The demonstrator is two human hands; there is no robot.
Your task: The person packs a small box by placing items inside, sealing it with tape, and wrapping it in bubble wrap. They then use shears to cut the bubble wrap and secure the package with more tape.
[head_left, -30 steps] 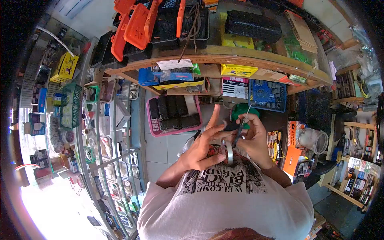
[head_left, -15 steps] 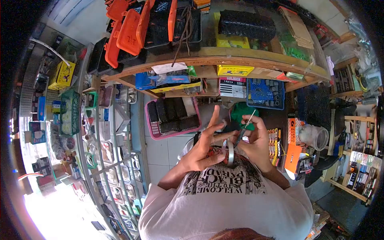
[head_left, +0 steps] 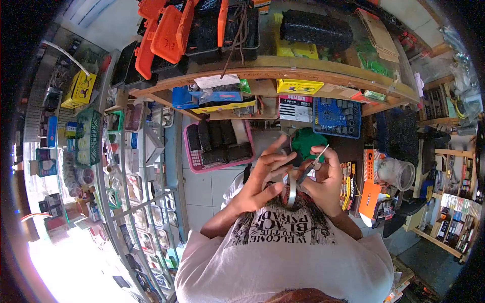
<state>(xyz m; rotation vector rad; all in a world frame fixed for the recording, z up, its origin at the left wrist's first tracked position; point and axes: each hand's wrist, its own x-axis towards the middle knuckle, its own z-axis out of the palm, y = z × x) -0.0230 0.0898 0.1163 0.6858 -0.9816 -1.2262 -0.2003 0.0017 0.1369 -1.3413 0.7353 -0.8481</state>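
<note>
My left hand (head_left: 256, 188) is raised before my chest, fingers stretched and apart, its thumb close to a silver-rimmed ring that looks like a tape roll (head_left: 292, 190). The roll stands on edge between my hands; what holds it up is hidden. My right hand (head_left: 327, 183) pinches a slim tool (head_left: 321, 155) with a pale pointed end sticking up past the fingertips and a dark part lower down. Its exact kind is too small to make out. Behind the hands lies a green cloth or bag (head_left: 306, 141).
A pink basket (head_left: 191, 160) with black packages stands on the tiled floor. Beyond my hands a wooden-edged counter (head_left: 283, 69) bears orange-lidded cases (head_left: 169, 35). A blue basket (head_left: 328, 132) sits on its lower shelf. Glass display shelving (head_left: 146, 202) runs along the left; an orange box (head_left: 370, 199) is at right.
My left thumb has drawn back from the roll, and the left fingers have bent a little. The tool in my right hand has tilted and moved slightly right.
</note>
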